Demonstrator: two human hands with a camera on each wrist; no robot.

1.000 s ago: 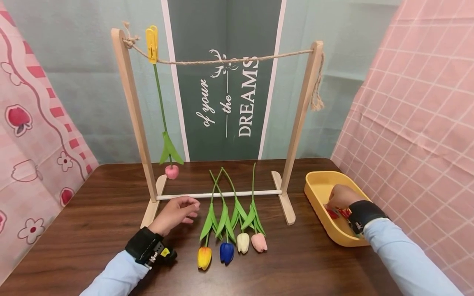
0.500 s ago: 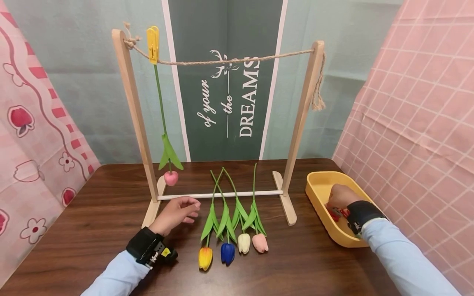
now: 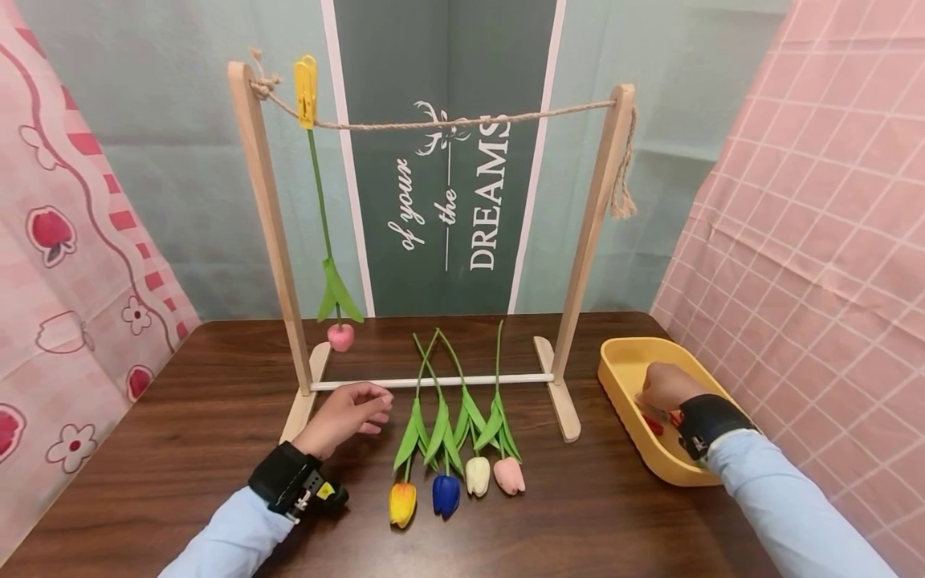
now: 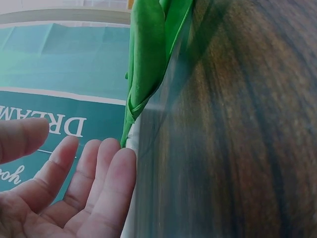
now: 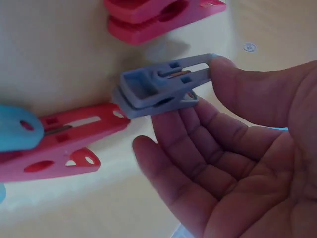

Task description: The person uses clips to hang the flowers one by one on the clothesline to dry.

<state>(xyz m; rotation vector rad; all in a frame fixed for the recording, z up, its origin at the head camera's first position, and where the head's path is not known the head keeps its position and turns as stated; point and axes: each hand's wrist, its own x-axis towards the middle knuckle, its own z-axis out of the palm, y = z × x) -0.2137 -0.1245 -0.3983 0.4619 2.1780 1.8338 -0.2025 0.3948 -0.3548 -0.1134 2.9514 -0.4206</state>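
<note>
My right hand (image 3: pixel 668 387) reaches down into the yellow bin (image 3: pixel 627 417) at the right. In the right wrist view it pinches a grey-blue clothespin (image 5: pixel 166 85) by its handles, thumb on top and fingers beneath. A red clothespin (image 5: pixel 59 141) and a light blue one (image 5: pixel 17 126) lie beside it, and a pink-red clothespin (image 5: pixel 148 20) lies beyond. My left hand (image 3: pixel 347 419) hovers empty by the stand's white bar, fingers loosely bent, left of the tulips. The yellow tulip (image 3: pixel 402 504), blue tulip (image 3: pixel 446 496), white tulip (image 3: pixel 478 477) and pale pink tulip (image 3: pixel 509 476) lie side by side.
A wooden stand (image 3: pixel 269 217) carries a rope (image 3: pixel 426 125) between its posts. From the rope's left end a yellow clothespin (image 3: pixel 306 92) holds a pink tulip (image 3: pixel 340 337) head down. Green, pink and patterned cloths surround the brown table (image 3: pixel 578 514).
The hanging pink tulip sways a little. Inside the bin, the red clothespin by my right hand has shifted slightly. My left hand keeps its place; the head view has shifted slightly.
</note>
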